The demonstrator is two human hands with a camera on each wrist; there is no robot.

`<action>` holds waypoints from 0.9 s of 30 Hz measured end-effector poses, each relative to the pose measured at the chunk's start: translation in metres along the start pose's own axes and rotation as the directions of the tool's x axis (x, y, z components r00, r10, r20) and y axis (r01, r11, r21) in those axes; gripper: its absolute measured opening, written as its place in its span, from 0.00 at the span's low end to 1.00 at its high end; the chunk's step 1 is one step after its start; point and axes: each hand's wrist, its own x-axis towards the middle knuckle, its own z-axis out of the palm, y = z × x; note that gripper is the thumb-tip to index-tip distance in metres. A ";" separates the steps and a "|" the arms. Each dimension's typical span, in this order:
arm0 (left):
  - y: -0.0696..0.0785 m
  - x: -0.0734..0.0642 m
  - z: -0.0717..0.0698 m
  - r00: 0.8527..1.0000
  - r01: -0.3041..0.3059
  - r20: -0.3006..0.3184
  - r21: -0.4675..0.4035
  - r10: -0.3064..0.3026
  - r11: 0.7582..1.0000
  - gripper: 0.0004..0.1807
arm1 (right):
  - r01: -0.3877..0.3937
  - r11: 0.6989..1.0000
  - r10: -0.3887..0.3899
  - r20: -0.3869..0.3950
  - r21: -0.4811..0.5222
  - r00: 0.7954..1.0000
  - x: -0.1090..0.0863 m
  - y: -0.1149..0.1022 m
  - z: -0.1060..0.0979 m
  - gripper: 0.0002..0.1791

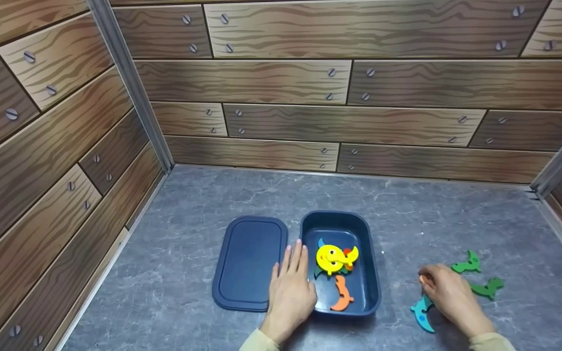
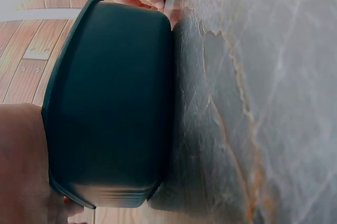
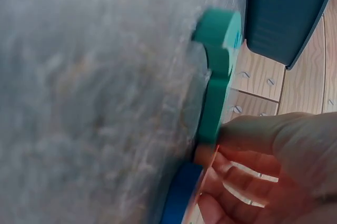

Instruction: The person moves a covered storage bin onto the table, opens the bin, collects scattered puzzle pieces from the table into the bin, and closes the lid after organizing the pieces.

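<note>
My left hand (image 1: 291, 295) lies with straight fingers along the left rim of a dark blue box (image 1: 374, 292); its wrist view shows the box's side wall (image 2: 110, 103). Inside the box are a yellow round toy piece with a face (image 1: 331, 258), an orange curved piece (image 1: 342, 294) and several others partly covered. To the right, my right hand (image 1: 451, 297) bends down over the table, thumb and fingertips pinching a small toy piece, mostly hidden, with an orange edge (image 3: 206, 155). Close by are a teal crescent-like piece (image 1: 422, 314) and a blue piece (image 3: 180, 195).
A dark blue lid (image 1: 249, 263) lies flat left of the box, partly under my left hand. Two green animal-like pieces (image 1: 469, 263) lie beyond and right of my right hand. Wood-patterned walls (image 1: 281, 80) bound the grey marbled table (image 1: 203, 195).
</note>
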 end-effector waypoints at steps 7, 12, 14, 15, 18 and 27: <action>0.000 0.001 -0.001 1.000 -0.001 -0.005 0.001 0.001 1.000 0.38 | -0.015 1.000 0.015 0.004 0.027 1.000 0.002 0.000 -0.001 0.08; 0.000 0.001 0.000 1.000 0.005 -0.004 -0.002 -0.005 1.000 0.38 | -0.017 0.999 0.016 0.007 0.045 1.000 0.002 0.000 -0.001 0.08; 0.000 0.001 0.000 1.000 0.008 -0.002 -0.003 -0.008 1.000 0.38 | -0.015 0.998 0.015 -0.003 0.057 1.000 0.002 -0.001 -0.002 0.08; 0.001 0.001 0.001 1.000 0.009 -0.003 -0.004 -0.009 1.000 0.38 | -0.016 0.998 0.017 -0.011 0.066 1.000 0.001 -0.001 -0.002 0.09; 0.001 0.000 0.001 1.000 0.004 -0.017 -0.002 -0.004 1.000 0.38 | -0.007 0.995 0.012 -0.055 0.097 0.998 -0.001 -0.005 -0.003 0.11; 0.001 0.000 0.001 1.000 0.009 -0.014 0.005 -0.009 1.000 0.38 | 0.050 0.973 0.007 -0.244 0.227 0.970 -0.005 -0.022 -0.001 0.15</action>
